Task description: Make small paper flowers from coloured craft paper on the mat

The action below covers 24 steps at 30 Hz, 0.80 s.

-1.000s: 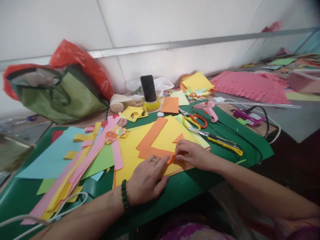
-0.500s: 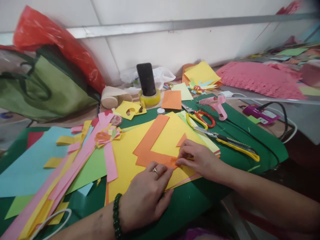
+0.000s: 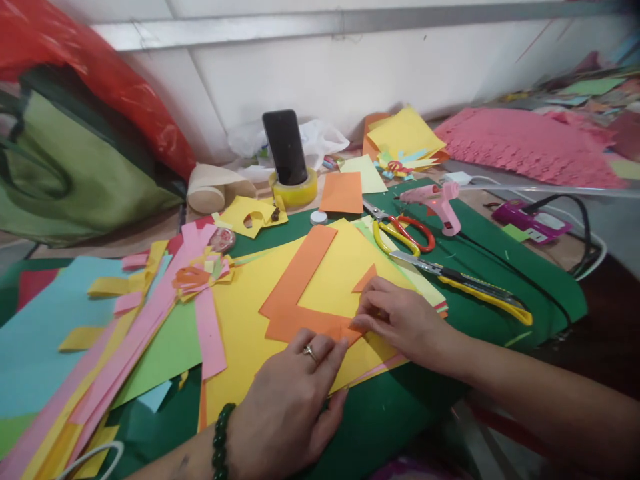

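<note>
Pressing my left hand (image 3: pixel 290 400) flat, fingers stretched out and gripping nothing, I pin the lower edge of the orange paper (image 3: pixel 295 293) against the yellow sheet (image 3: pixel 340 267) beneath it, near the front edge of the table (image 3: pixel 395 413). Just beyond it, my right hand (image 3: pixel 400 317) is curled, its fingertips nipping a small flap at the end of the same orange paper.

By my reading, the work is early. The paper is already an L shape, and one short fold at its tip is being creased. The long arm lies flat and unfolded. I cannot tell whether the orange triangle by my right knuckles belongs to this piece.

To my left lie a blue sheet (image 3: pixel 35 333), a sheaf of pink strips (image 3: pixel 150 320) and one paper flower (image 3: pixel 200 273).

Past my right hand I count:
- one knife (image 3: pixel 465 283)
- one pair of scissors (image 3: pixel 400 233)
- one glue gun (image 3: pixel 435 200)
- one small orange card (image 3: pixel 343 192)

Farther back, one phone (image 3: pixel 285 147) stands in a yellow tape roll (image 3: pixel 297 193), with a second, beige roll (image 3: pixel 210 190) beside it. Against the wall sit two bags, one green (image 3: pixel 75 167) and one red (image 3: pixel 125 100). A heap of pink paper (image 3: pixel 525 147) lies far right.
</note>
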### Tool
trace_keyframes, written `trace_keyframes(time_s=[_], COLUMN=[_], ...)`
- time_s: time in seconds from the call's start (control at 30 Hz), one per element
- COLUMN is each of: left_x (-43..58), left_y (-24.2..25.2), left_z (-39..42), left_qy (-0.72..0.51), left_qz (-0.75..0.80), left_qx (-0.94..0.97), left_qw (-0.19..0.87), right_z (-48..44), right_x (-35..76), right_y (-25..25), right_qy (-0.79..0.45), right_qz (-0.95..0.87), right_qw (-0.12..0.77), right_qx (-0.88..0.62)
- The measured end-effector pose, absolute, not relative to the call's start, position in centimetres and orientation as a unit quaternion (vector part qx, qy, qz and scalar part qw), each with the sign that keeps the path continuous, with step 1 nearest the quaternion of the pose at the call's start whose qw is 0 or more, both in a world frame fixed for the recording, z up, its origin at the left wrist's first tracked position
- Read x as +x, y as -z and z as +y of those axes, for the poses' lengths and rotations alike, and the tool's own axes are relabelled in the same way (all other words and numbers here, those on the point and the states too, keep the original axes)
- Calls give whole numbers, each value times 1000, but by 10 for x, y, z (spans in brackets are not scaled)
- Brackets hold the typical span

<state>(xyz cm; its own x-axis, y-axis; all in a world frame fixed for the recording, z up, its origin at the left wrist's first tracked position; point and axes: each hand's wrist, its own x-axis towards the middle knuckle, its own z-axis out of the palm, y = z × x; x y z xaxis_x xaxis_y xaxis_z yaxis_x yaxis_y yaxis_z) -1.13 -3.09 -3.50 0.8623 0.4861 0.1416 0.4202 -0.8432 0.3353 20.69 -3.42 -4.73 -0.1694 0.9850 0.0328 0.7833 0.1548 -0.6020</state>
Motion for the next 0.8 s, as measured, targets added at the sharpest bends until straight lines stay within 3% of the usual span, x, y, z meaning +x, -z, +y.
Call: trace_keyframes(time_s=[0.37, 0.8], left_x=[-11, -11], left_y=[36, 37], left_z=[-31, -31], left_qy=[-119, -101], left_qz=[233, 231], left_qx=[957, 961], left_qw=[123, 112], right_z=[-37, -36], right_x=[212, 209], right_y=[44, 47], right_qy=[-278, -228], right_qz=[-735, -748], right_qw=[227, 202], right_qx=[-575, -590])
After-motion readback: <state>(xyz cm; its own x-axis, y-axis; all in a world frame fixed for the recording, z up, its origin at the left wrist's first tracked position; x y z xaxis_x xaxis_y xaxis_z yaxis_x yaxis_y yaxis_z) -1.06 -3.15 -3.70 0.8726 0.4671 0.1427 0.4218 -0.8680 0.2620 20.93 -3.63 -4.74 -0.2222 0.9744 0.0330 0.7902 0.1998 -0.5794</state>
